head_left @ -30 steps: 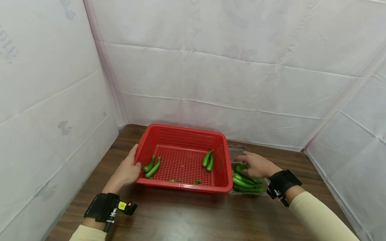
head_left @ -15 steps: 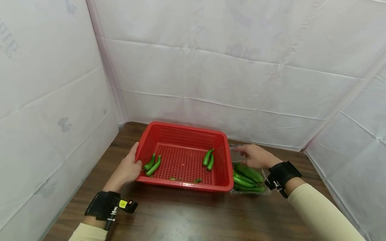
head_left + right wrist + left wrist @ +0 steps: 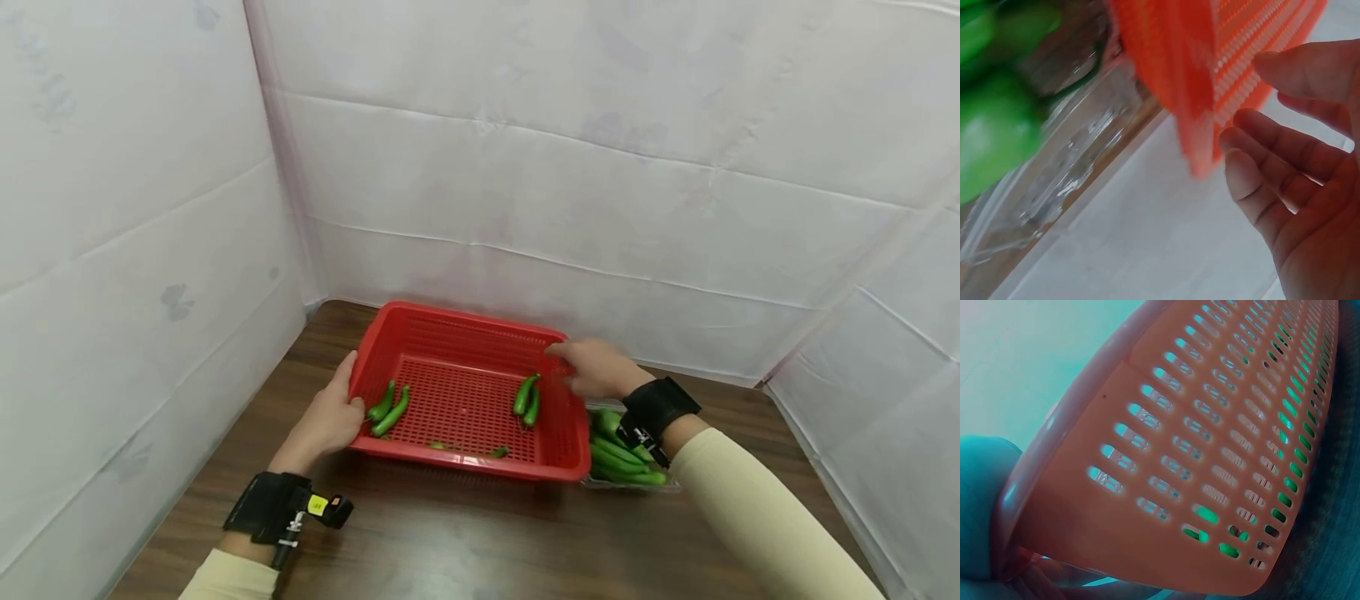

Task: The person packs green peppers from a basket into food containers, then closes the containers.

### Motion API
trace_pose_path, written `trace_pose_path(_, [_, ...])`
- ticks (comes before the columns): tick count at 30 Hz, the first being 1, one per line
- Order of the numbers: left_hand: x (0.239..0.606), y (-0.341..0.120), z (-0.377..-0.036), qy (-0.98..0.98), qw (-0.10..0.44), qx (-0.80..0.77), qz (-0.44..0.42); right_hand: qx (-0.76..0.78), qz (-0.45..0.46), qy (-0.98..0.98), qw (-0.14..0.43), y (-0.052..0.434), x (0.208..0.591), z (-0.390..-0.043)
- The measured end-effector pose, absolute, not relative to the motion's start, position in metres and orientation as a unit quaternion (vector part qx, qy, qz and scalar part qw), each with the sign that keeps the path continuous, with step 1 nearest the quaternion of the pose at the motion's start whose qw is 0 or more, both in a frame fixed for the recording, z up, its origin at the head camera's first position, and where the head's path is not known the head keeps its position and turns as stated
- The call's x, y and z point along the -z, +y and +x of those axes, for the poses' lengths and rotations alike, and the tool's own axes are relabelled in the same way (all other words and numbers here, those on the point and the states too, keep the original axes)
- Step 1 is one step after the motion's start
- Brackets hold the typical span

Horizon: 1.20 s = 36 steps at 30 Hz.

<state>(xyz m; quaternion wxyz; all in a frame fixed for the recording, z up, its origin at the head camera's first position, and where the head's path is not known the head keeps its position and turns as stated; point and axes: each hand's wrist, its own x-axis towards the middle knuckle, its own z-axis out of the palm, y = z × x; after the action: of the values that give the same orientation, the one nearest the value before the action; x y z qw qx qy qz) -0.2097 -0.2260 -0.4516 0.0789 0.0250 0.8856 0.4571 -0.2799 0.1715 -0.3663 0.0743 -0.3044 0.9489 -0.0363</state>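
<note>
A red slotted basket (image 3: 420, 342) sits on the brown table with a few green peppers (image 3: 387, 409) (image 3: 527, 397) inside. My left hand (image 3: 328, 422) grips its left rim, thumb hooked over the edge. In the left wrist view the basket wall (image 3: 1210, 456) fills the frame, with my thumb (image 3: 979, 506) at the left. My right hand (image 3: 594, 367) hovers at the basket's far right corner (image 3: 1210, 75), fingers (image 3: 1272, 175) loosely bent and holding nothing. A clear plastic tray (image 3: 671, 483) piled with green peppers (image 3: 618, 454) (image 3: 991, 119) lies just right of the basket, under my right wrist.
White sheeting walls close the table in at the back and on both sides. Bare brown table (image 3: 465, 542) stretches in front of the basket. The clear tray's wall (image 3: 1072, 162) stands right beside the basket.
My right hand has lifted off the peppers in the clear tray and moved up and left to the basket's far right corner. The left hand has stayed on the left rim.
</note>
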Motion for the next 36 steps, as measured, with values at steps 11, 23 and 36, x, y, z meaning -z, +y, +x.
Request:
trace_pose_path(11, [0.450, -0.206, -0.207, 0.881, 0.079, -0.466, 0.030, -0.029, -0.325, 0.931, 0.165, 0.128, 0.379, -0.288])
trace_pose_path(23, [0.447, -0.199, -0.203, 0.880, 0.072, -0.468, 0.032, -0.066, -0.434, 0.882, 0.172, 0.031, 0.396, -0.276])
trace_pose_path(36, [0.446, -0.189, -0.203, 0.877, 0.084, -0.472, 0.026, -0.144, -0.510, 0.840, 0.117, -0.031, 0.427, -0.264])
